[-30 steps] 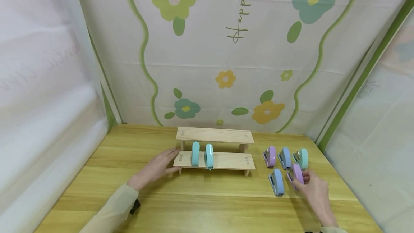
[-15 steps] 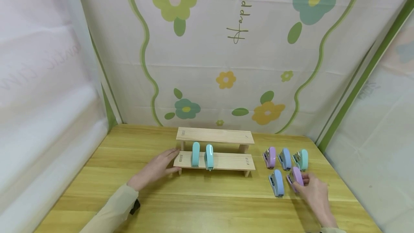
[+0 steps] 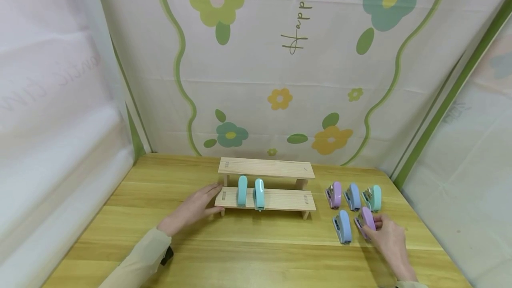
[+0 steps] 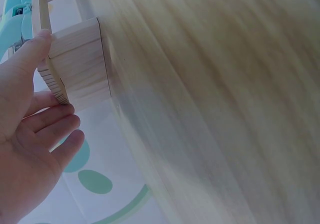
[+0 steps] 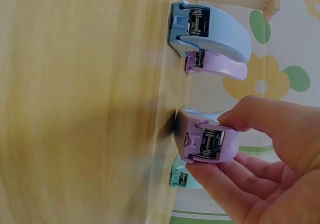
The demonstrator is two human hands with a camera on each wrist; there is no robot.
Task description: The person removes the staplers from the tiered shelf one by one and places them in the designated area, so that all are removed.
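My right hand grips a purple stapler at the right of the table, thumb on one side and fingers on the other; in the right wrist view this stapler shows its spring end, low over the wood. At the left end of a two-tier wooden shelf, my left hand pinches the lower board between thumb and fingers. Up close, the left wrist view has the thumb at one edge of the board end. Two teal staplers, one left of the other, stand side by side on that lower board.
Around the held stapler stand a blue stapler to its left and, behind, a row of purple, blue and mint staplers. The upper board is bare. Flower-printed cloth encloses the table's back and sides.
My right hand has shifted the purple stapler slightly toward me, away from the mint one. My left hand stays at the shelf's end.
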